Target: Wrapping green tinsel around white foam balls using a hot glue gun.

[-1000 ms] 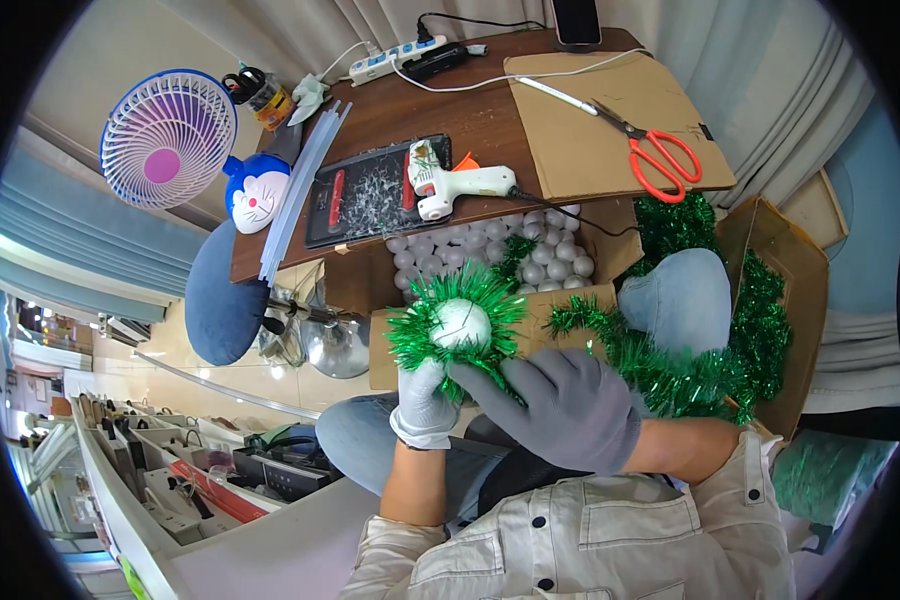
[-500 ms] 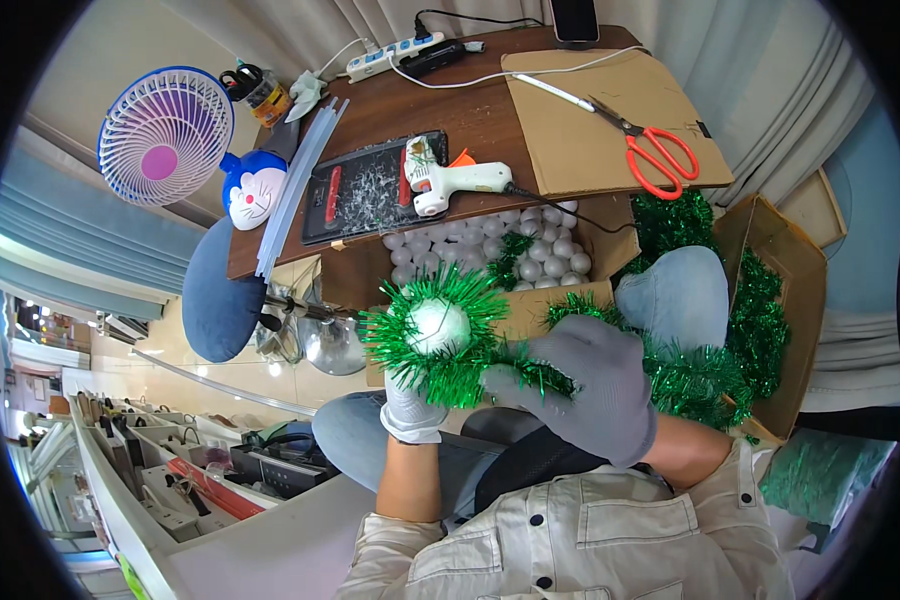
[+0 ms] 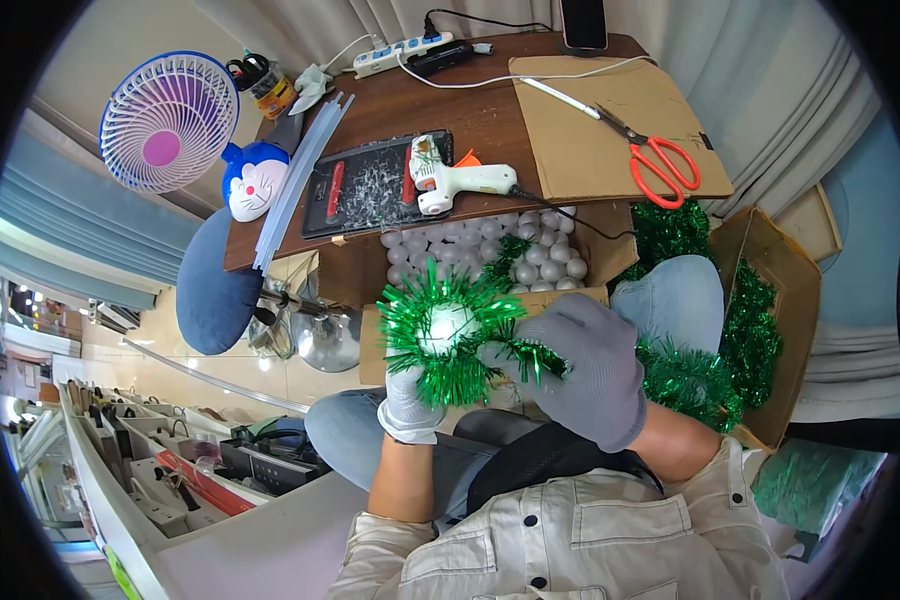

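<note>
Head view: a white foam ball wrapped in green tinsel [image 3: 448, 335] is gripped from below by the gloved left hand [image 3: 410, 398] and pinched by the right hand [image 3: 582, 365], just clear of the open cardboard box [image 3: 570, 262] edge.

Brown wooden table [image 3: 470, 110]; pale curtains [image 3: 730, 60] behind.

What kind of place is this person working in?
Probably a small craft workstation for handmade decorations. A glue gun and red scissors lie on the brown table, and a cardboard box of white balls stands below it.
</note>
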`<state>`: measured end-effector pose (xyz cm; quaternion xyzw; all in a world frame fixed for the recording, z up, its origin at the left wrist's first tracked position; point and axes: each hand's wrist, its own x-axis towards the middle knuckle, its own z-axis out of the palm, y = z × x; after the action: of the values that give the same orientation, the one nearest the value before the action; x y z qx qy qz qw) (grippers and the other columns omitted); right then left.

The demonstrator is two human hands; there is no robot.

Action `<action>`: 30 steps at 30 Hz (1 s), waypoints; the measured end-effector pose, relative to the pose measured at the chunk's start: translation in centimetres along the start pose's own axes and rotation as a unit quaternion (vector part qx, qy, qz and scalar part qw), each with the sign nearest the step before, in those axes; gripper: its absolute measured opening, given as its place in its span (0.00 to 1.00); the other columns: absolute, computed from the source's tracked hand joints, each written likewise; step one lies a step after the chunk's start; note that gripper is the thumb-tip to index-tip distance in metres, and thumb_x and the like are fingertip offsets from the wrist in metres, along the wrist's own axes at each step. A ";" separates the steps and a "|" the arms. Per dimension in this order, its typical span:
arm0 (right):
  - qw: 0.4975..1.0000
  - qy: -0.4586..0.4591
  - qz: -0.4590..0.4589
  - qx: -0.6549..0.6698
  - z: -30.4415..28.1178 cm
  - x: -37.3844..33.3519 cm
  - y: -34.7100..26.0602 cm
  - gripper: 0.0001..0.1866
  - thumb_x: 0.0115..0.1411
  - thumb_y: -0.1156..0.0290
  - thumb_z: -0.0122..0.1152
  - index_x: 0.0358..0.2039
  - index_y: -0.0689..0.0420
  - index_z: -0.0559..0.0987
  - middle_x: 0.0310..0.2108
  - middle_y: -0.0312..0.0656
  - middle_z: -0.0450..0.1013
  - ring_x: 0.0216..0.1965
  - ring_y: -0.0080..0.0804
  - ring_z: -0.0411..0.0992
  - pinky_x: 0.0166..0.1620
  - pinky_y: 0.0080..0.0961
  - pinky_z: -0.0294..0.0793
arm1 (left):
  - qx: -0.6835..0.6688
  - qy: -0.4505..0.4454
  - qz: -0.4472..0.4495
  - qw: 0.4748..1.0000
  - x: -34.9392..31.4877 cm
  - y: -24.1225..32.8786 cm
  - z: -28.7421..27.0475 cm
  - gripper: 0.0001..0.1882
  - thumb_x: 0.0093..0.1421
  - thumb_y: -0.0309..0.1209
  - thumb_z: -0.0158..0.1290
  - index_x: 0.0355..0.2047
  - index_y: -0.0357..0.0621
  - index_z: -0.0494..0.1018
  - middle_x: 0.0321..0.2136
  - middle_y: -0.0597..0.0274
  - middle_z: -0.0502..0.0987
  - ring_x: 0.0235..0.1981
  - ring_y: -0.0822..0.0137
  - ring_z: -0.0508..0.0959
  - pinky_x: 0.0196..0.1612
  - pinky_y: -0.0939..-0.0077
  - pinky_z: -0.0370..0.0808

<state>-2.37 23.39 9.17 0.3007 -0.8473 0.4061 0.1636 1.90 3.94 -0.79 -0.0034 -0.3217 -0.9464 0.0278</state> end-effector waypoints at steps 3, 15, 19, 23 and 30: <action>1.000 0.014 -0.003 0.013 0.2 0.1 0.1 0.14 0.39 0.68 0.71 0.29 0.52 0.78 0.25 0.38 0.69 0.27 0.38 0.71 0.28 0.32 0.70 | 0.031 0.046 0.011 0.998 0.1 0.1 0.1 0.25 0.56 0.32 0.53 0.54 0.41 0.63 0.46 0.56 0.72 0.46 0.62 0.75 0.49 0.65 0.73; 0.977 0.021 -0.135 -0.163 0.9 -1.8 0.1 0.17 0.41 0.69 0.63 0.36 0.50 0.80 0.25 0.31 0.62 0.27 0.29 0.65 0.31 0.29 0.65 | 0.128 0.020 0.001 0.992 0.8 -0.7 1.3 0.31 0.47 0.26 0.63 0.52 0.38 0.66 0.45 0.58 0.74 0.46 0.65 0.75 0.50 0.67 0.72; 0.977 -0.012 -0.139 -0.163 -0.1 -2.5 -0.9 0.28 0.33 0.74 0.64 0.42 0.52 0.79 0.31 0.33 0.67 0.30 0.33 0.66 0.34 0.29 0.65 | 0.111 0.040 0.002 0.993 0.8 -0.6 0.9 0.27 0.49 0.29 0.62 0.50 0.38 0.68 0.43 0.58 0.75 0.43 0.65 0.76 0.47 0.68 0.74; 0.987 -0.011 -0.114 -0.113 -0.9 -2.0 -1.2 0.27 0.34 0.75 0.66 0.42 0.51 0.80 0.31 0.33 0.71 0.29 0.33 0.68 0.32 0.28 0.66 | 0.060 0.033 -0.004 0.998 0.8 -0.8 0.7 0.28 0.49 0.30 0.63 0.50 0.37 0.67 0.44 0.56 0.75 0.43 0.63 0.77 0.48 0.66 0.75; 0.995 -0.025 -0.073 -0.059 -0.6 -0.5 -1.1 0.19 0.36 0.74 0.69 0.34 0.50 0.80 0.28 0.35 0.72 0.28 0.36 0.71 0.29 0.31 0.70 | 0.084 0.024 -0.004 0.996 0.6 -0.6 0.0 0.31 0.47 0.31 0.64 0.51 0.36 0.66 0.44 0.55 0.75 0.43 0.62 0.77 0.47 0.65 0.75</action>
<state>-1.27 23.54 9.95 0.3614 -0.8498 0.3342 0.1887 1.29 4.36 -1.14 0.0226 -0.3990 -0.9161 0.0323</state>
